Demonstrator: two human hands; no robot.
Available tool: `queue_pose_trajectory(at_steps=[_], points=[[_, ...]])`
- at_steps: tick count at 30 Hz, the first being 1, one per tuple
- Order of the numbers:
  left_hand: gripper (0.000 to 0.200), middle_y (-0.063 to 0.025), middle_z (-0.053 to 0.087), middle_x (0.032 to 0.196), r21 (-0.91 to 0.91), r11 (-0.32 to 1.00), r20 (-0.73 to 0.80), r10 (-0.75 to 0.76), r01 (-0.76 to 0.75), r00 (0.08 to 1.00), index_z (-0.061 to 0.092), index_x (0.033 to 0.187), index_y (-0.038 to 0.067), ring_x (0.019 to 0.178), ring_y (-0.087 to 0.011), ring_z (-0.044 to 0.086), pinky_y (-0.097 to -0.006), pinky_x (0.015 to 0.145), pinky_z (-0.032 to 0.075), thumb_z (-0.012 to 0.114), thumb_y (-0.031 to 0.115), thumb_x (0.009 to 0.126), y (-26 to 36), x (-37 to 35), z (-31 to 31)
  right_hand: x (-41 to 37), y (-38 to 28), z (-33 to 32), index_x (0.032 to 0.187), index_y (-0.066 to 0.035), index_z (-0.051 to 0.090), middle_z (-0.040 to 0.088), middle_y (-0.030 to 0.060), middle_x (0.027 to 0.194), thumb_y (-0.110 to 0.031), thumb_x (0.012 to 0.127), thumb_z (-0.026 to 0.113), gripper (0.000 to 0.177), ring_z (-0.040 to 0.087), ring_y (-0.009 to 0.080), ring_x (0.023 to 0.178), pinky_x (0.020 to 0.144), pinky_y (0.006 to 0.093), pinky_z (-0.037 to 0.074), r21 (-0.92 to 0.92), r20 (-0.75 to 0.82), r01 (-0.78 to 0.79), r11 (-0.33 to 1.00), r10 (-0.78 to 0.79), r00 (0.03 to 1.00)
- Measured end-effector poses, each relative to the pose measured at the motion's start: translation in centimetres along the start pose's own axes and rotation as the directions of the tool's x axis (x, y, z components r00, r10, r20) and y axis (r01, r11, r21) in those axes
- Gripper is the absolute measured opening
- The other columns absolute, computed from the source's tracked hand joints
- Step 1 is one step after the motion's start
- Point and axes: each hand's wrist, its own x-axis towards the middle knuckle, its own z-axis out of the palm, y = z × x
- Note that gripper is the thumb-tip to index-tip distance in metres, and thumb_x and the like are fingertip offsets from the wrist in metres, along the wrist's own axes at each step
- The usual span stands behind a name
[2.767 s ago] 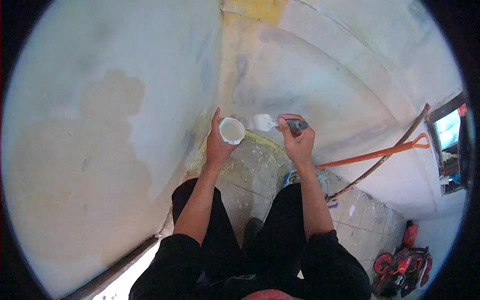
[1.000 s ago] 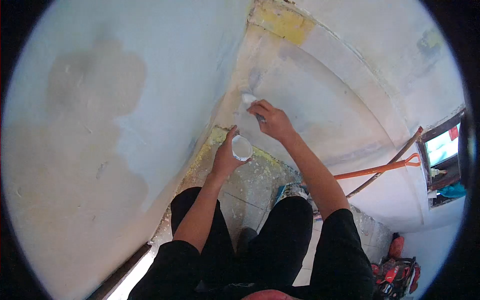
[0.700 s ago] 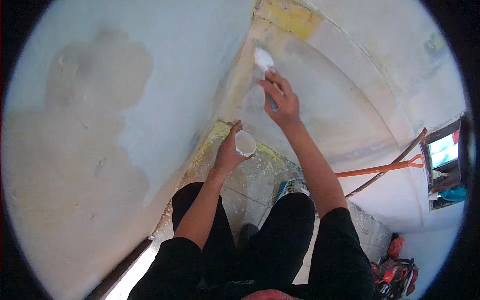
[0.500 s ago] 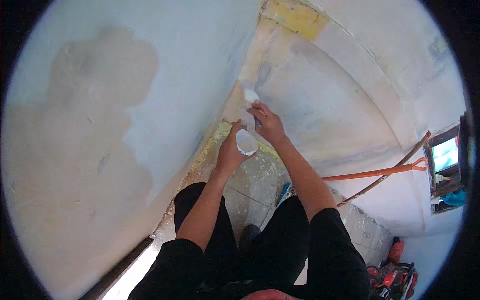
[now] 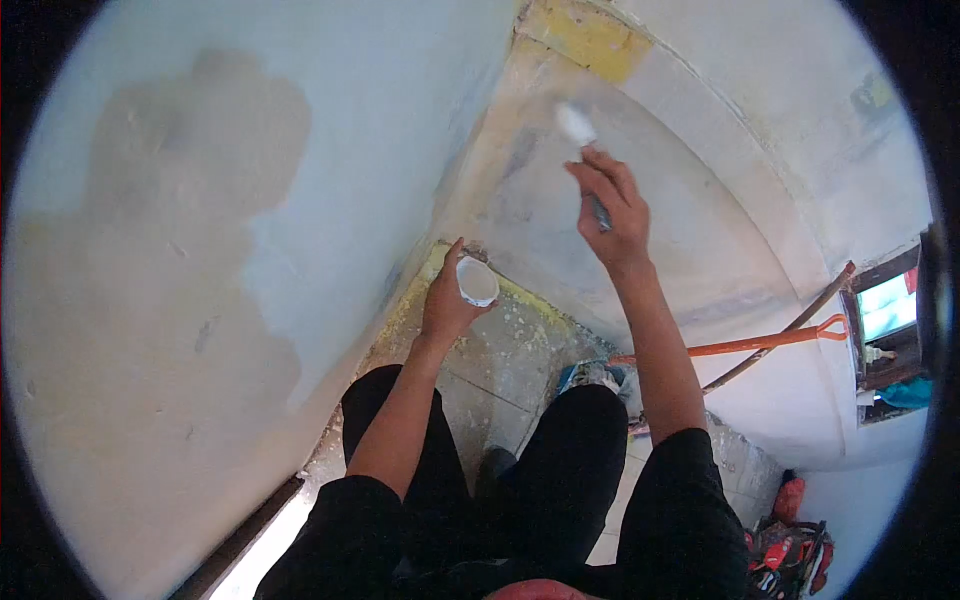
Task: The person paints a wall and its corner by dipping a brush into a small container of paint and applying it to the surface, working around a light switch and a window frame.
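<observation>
Patchy wall (image 5: 690,225) stood behind the upper centre, where your right hand (image 5: 618,215) clamped a brush (image 5: 576,125), likely light and soft-tipped, best held by its handle (image 5: 600,213); mid-frame, your left hand (image 5: 447,303) clasped a probably light cup (image 5: 480,301).

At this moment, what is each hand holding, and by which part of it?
The left hand holds a white cup around its outer side. The right hand holds a brush by its grey handle, below the white bristles.

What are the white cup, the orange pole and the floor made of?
White cup: perhaps plastic, given its thin, smooth-looking rim; paper is possible. Orange pole: smooth-looking, evenly coloured, perhaps plastic or coated metal. Floor: probably tile, matt and spattered, with straight joints.
</observation>
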Motion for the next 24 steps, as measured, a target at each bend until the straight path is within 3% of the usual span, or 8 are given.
queue_pose_trajectory(at_steps=[1,2,4,10,13,17,19,24], points=[[0.134,-0.0235,0.067,0.142,0.013,1.000,-0.012,0.023,-0.023,1.000,0.027,0.170,0.013,0.130,-0.0402,0.066,-0.0506,0.110,0.055,0.107,0.018,0.062,0.1,0.0,0.1,0.2,-0.1,-0.6,0.132,-0.019,0.074,0.070,0.0122,0.137,0.011,0.076,0.074,0.064,0.074,0.0344,0.121,0.093,0.0444,0.066,-0.052,-0.152,0.080,0.995,-0.087,0.985],[0.134,-0.0235,0.067,0.142,0.011,1.000,-0.008,0.022,-0.022,1.000,0.027,0.170,0.013,0.130,-0.0402,0.066,-0.0506,0.110,0.055,0.107,0.018,0.062,0.2,-0.1,0.2,-0.5,0.0,-0.5,0.132,-0.019,0.074,0.070,0.0122,0.137,0.011,0.076,0.074,0.064,0.074,0.0344,0.121,0.093,0.0444,0.066,-0.055,-0.148,0.077,0.996,-0.085,0.985],[0.133,-0.0237,0.067,0.141,-0.018,0.999,-0.007,0.039,-0.039,0.999,0.027,0.170,0.014,0.131,-0.0398,0.066,-0.0506,0.111,0.054,0.106,0.018,0.064,0.4,-0.2,0.3,-3.3,0.4,0.9,0.131,-0.018,0.075,0.071,0.0169,0.135,0.014,0.070,0.077,0.069,0.073,0.0356,0.125,0.096,0.0456,0.066,-0.045,-0.050,0.054,0.997,-0.056,0.997],[0.133,-0.0232,0.067,0.142,-0.036,0.999,0.009,-0.011,0.012,1.000,0.026,0.171,0.011,0.130,-0.0407,0.066,-0.0496,0.110,0.054,0.105,0.013,0.064,1.1,0.0,0.5,-12.0,0.7,7.2,0.130,-0.017,0.071,0.069,0.0051,0.136,0.003,0.076,0.080,0.058,0.075,0.0300,0.116,0.084,0.0471,0.067,0.050,0.399,-0.184,0.982,0.150,0.905],[0.133,-0.0234,0.066,0.142,-0.031,1.000,0.002,0.004,-0.004,1.000,0.026,0.171,0.012,0.131,-0.0407,0.066,-0.0500,0.110,0.054,0.105,0.013,0.063,0.6,0.1,0.6,-12.8,0.3,7.4,0.122,-0.013,0.073,0.071,0.0055,0.125,0.000,0.083,0.079,0.042,0.075,0.0300,0.113,0.083,0.0476,0.066,0.097,0.433,-0.366,0.926,0.292,0.853],[0.134,-0.0232,0.066,0.143,-0.028,1.000,0.000,0.011,-0.011,1.000,0.025,0.171,0.014,0.131,-0.0406,0.066,-0.0504,0.109,0.055,0.105,0.013,0.063,-0.2,0.4,0.9,-12.5,-1.2,4.8,0.116,-0.009,0.075,0.075,0.0082,0.115,-0.005,0.094,0.078,0.023,0.078,0.0280,0.108,0.084,0.0412,0.065,0.204,0.316,-0.441,0.874,0.367,0.875],[0.134,-0.0233,0.066,0.144,0.002,1.000,-0.016,0.027,-0.027,1.000,0.024,0.171,0.015,0.130,-0.0412,0.067,-0.0502,0.108,0.056,0.105,0.014,0.064,-0.6,0.5,1.2,-11.9,-3.3,2.2,0.111,-0.004,0.077,0.079,0.0094,0.104,-0.013,0.102,0.077,0.013,0.079,0.0204,0.098,0.084,0.0346,0.063,0.392,0.165,-0.593,0.704,0.580,0.798],[0.135,-0.0233,0.065,0.146,-0.065,0.997,0.059,0.051,-0.048,0.997,0.023,0.172,0.016,0.133,-0.0409,0.066,-0.0498,0.109,0.056,0.105,0.016,0.065,0.6,0.5,1.2,-14.1,-6.0,0.4,0.111,-0.001,0.076,0.080,0.0092,0.098,-0.018,0.104,0.078,0.019,0.075,0.0130,0.090,0.081,0.0312,0.061,0.525,0.218,-0.715,0.461,0.740,0.637]])
